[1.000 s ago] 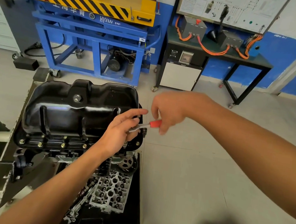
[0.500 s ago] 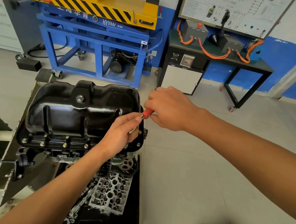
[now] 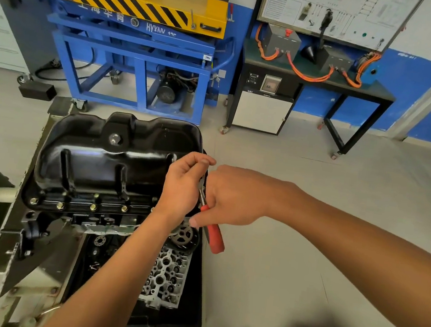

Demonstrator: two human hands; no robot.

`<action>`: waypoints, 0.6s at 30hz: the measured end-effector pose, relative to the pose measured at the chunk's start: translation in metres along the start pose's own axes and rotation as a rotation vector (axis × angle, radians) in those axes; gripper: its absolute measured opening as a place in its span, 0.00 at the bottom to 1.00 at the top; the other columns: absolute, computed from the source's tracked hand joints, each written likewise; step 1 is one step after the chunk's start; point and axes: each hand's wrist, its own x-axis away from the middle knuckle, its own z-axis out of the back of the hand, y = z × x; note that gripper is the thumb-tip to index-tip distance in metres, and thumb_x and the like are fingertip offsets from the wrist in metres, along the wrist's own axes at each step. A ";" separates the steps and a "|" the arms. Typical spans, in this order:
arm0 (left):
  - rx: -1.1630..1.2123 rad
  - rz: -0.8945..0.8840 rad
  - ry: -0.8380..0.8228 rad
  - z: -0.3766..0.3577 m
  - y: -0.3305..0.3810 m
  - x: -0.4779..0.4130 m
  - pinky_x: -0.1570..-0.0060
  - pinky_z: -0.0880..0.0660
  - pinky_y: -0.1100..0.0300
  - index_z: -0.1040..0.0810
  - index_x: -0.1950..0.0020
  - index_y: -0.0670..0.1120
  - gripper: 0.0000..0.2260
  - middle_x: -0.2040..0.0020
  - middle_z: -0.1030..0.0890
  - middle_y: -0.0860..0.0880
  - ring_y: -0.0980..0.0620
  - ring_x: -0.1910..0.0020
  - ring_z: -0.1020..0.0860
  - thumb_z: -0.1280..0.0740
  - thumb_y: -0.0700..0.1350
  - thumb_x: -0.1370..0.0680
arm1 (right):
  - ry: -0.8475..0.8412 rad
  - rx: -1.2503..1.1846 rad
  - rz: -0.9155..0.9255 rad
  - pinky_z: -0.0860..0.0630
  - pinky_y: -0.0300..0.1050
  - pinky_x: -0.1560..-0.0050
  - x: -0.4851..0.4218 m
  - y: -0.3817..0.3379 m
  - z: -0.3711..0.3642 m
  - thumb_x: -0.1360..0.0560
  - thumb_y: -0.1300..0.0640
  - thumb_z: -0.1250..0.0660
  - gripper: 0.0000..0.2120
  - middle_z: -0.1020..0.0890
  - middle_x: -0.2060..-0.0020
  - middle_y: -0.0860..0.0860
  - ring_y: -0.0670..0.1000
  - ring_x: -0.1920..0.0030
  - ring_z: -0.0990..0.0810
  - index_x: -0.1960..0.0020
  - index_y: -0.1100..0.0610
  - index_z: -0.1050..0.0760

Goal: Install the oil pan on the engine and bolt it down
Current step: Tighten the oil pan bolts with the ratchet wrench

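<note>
Right hand (image 3: 231, 198) grips the red handle of the ratchet (image 3: 214, 238); left hand (image 3: 182, 186) is curled round its metal head at the right edge of the oil pan (image 3: 105, 159). The oil pan sits on the engine (image 3: 108, 220), with bolts (image 3: 92, 206) along its near flange. A blue stand (image 3: 138, 71) is behind.

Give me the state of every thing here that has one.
Oil pan: set on the engine.
Flange bolts: four in along the near edge.
Drain plug: fitted.
Ratchet: at the pan's right edge, in both hands.
Left hand: grips the ratchet's head end.
Right hand: grips its red handle.
</note>
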 end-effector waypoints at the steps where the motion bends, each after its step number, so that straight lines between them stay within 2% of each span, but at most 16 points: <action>1: -0.008 -0.009 -0.009 0.001 0.000 0.000 0.55 0.31 0.48 0.20 0.53 0.39 0.10 0.59 0.24 0.36 0.42 0.59 0.30 0.41 0.34 0.18 | -0.023 -0.036 -0.004 0.37 0.37 0.75 0.000 0.003 0.001 0.24 0.41 0.31 0.28 0.30 0.80 0.49 0.48 0.79 0.35 0.75 0.59 0.27; 4: -0.016 -0.024 -0.031 0.003 0.000 0.001 0.63 0.35 0.56 0.21 0.51 0.42 0.12 0.64 0.29 0.43 0.45 0.65 0.34 0.43 0.35 0.17 | -0.109 -0.104 -0.041 0.35 0.32 0.75 0.000 0.015 0.005 0.27 0.40 0.28 0.26 0.24 0.78 0.49 0.45 0.77 0.32 0.68 0.63 0.20; 6: -0.024 -0.027 -0.037 0.004 -0.001 0.003 0.68 0.36 0.63 0.20 0.52 0.45 0.13 0.70 0.30 0.50 0.54 0.70 0.34 0.44 0.35 0.17 | -0.144 -0.062 -0.068 0.37 0.31 0.76 0.000 0.024 0.011 0.29 0.40 0.26 0.26 0.29 0.80 0.48 0.46 0.78 0.34 0.72 0.60 0.23; 8: -0.037 -0.011 -0.042 0.004 -0.002 0.005 0.69 0.36 0.63 0.20 0.51 0.47 0.15 0.71 0.31 0.55 0.57 0.71 0.35 0.45 0.36 0.17 | -0.157 0.046 -0.087 0.38 0.32 0.77 -0.003 0.031 0.018 0.30 0.39 0.26 0.27 0.35 0.81 0.47 0.47 0.78 0.37 0.74 0.58 0.26; 10: -0.058 -0.005 -0.046 0.004 -0.003 0.006 0.67 0.34 0.58 0.19 0.50 0.48 0.15 0.70 0.31 0.53 0.55 0.70 0.35 0.45 0.36 0.16 | -0.148 0.153 -0.144 0.38 0.32 0.76 -0.007 0.038 0.024 0.32 0.37 0.25 0.27 0.34 0.81 0.48 0.47 0.76 0.36 0.73 0.59 0.25; 12: -0.059 -0.001 -0.066 0.004 -0.003 0.006 0.62 0.31 0.48 0.19 0.47 0.48 0.15 0.66 0.30 0.45 0.46 0.66 0.33 0.46 0.37 0.16 | -0.113 0.263 -0.202 0.31 0.39 0.70 -0.010 0.041 0.029 0.33 0.37 0.25 0.25 0.27 0.80 0.46 0.47 0.74 0.29 0.70 0.58 0.22; 14: -0.056 0.015 -0.085 0.005 -0.002 0.005 0.58 0.28 0.38 0.19 0.45 0.49 0.16 0.60 0.27 0.41 0.42 0.60 0.30 0.46 0.39 0.16 | 0.011 0.362 -0.231 0.29 0.42 0.69 -0.013 0.039 0.031 0.32 0.40 0.24 0.20 0.23 0.75 0.47 0.47 0.71 0.25 0.70 0.54 0.24; 15: -0.064 0.016 -0.091 0.005 -0.002 0.005 0.58 0.26 0.41 0.19 0.43 0.50 0.15 0.61 0.26 0.41 0.43 0.61 0.29 0.45 0.41 0.16 | 0.109 0.399 -0.235 0.31 0.43 0.70 -0.015 0.036 0.031 0.31 0.44 0.24 0.19 0.26 0.73 0.48 0.48 0.70 0.27 0.70 0.52 0.28; 16: -0.082 0.009 -0.092 0.005 -0.002 0.006 0.62 0.27 0.51 0.19 0.42 0.51 0.15 0.64 0.26 0.43 0.46 0.64 0.28 0.45 0.43 0.17 | 0.211 0.439 -0.233 0.34 0.43 0.71 -0.018 0.034 0.030 0.29 0.47 0.25 0.19 0.30 0.71 0.48 0.49 0.70 0.29 0.69 0.51 0.31; 18: -0.094 0.000 -0.087 0.005 -0.003 0.008 0.67 0.30 0.68 0.21 0.37 0.51 0.16 0.70 0.27 0.56 0.60 0.70 0.30 0.46 0.44 0.16 | 0.381 0.510 -0.198 0.34 0.45 0.69 -0.024 0.029 0.025 0.24 0.55 0.30 0.12 0.35 0.69 0.48 0.52 0.67 0.28 0.64 0.52 0.29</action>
